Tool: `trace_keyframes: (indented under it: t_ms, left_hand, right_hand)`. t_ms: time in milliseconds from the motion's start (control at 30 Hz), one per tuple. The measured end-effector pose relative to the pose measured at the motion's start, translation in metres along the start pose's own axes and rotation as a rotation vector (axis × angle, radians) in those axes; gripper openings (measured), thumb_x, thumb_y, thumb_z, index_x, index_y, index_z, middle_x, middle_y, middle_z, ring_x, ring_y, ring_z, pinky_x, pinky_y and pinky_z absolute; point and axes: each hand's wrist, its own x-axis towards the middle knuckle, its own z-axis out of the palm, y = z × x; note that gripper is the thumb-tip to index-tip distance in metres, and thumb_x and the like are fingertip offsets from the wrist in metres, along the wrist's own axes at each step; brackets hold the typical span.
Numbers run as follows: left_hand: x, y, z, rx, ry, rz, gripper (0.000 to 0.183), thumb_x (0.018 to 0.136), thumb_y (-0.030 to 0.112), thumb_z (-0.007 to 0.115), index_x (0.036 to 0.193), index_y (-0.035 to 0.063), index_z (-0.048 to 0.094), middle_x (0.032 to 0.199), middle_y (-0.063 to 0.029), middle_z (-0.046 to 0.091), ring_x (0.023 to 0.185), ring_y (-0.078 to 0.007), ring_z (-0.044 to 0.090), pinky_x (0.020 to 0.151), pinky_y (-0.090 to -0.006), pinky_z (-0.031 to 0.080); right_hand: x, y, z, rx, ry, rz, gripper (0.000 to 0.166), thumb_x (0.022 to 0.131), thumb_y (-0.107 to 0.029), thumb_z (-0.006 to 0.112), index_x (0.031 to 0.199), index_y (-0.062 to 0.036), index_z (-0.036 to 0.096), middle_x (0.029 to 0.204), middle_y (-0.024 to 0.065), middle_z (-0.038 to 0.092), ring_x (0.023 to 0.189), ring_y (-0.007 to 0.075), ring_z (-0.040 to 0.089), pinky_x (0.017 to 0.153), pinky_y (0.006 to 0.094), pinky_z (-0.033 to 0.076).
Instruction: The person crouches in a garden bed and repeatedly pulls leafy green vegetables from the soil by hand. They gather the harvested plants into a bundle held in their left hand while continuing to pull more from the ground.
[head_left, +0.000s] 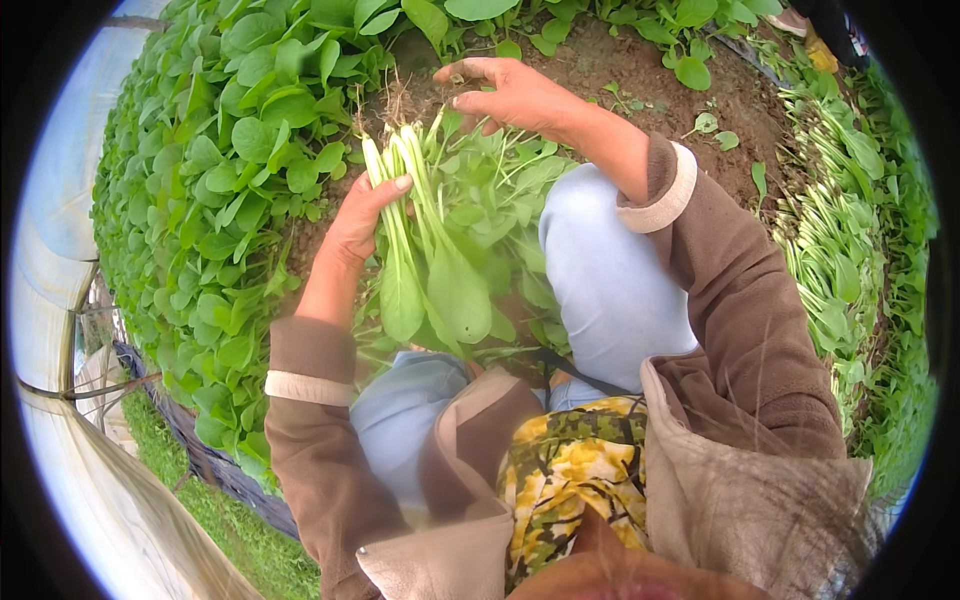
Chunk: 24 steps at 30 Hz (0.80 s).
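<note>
My left hand (366, 214) is closed around the pale stems of a bunch of leafy greens (424, 225). The thumb lies across the stems. Thin roots with soil on them point up at the top of the bunch, and the broad leaves hang down between my knees. To the right of the roots is my right hand (495, 94), its fingers apart and bent towards the stems. Nothing shows clearly in it. Below it, loose pulled greens (517, 176) lie on the ground, partly behind the bunch.
Growing leafy plants (225, 165) fill the bed at left and top. Bare soil (720, 112) lies at upper right. Beyond my right knee, pulled greens (832, 247) lie in a long row. Plastic greenhouse sheeting (52, 217) stands at far left. Part of another person's foot (787, 21) shows at upper right.
</note>
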Motion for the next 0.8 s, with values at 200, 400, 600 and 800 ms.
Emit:
trace_keyframes:
  t_ms: [200,400,600,800]
  left_hand:
    - [0.001,0.000,-0.001,0.007,-0.016,0.017,0.032,0.077,0.018,0.063,0.105,0.0046,0.054,0.086,-0.0063,0.061,0.070,-0.0103,0.056,0.064,-0.0228,0.048]
    - [-0.001,0.013,0.004,0.024,0.069,0.047,0.026,0.077,0.015,0.065,0.100,0.0063,0.057,0.085,-0.0022,0.062,0.071,-0.0098,0.057,0.064,-0.0233,0.048]
    - [0.009,0.015,-0.005,-0.076,0.191,0.111,0.021,0.079,0.016,0.065,0.096,0.0054,0.056,0.082,-0.0036,0.061,0.066,-0.0112,0.058,0.059,-0.0267,0.052]
    - [0.019,0.012,-0.010,-0.084,0.250,0.155,0.019,0.080,0.014,0.064,0.095,0.0053,0.056,0.082,-0.0036,0.061,0.066,-0.0118,0.058,0.061,-0.0268,0.052]
  right_hand:
    - [0.000,0.002,-0.003,0.093,-0.124,0.166,0.024,0.085,-0.024,0.058,0.097,-0.0037,0.059,0.082,0.0022,0.061,0.066,0.0104,0.059,0.059,0.0233,0.048]
    - [0.001,0.006,-0.019,0.438,-0.064,0.237,0.018,0.086,-0.025,0.058,0.089,-0.0071,0.058,0.076,-0.0011,0.059,0.058,0.0062,0.055,0.054,0.0239,0.049]
    - [-0.008,0.064,-0.046,-0.524,-0.072,0.180,0.044,0.086,-0.025,0.056,0.124,-0.0042,0.046,0.105,0.0117,0.060,0.087,0.0194,0.060,0.078,0.0307,0.049]
    - [0.005,0.048,-0.015,-0.420,0.146,-0.022,0.044,0.081,-0.018,0.054,0.123,-0.0073,0.048,0.099,0.0162,0.062,0.091,0.0231,0.061,0.080,0.0353,0.047]
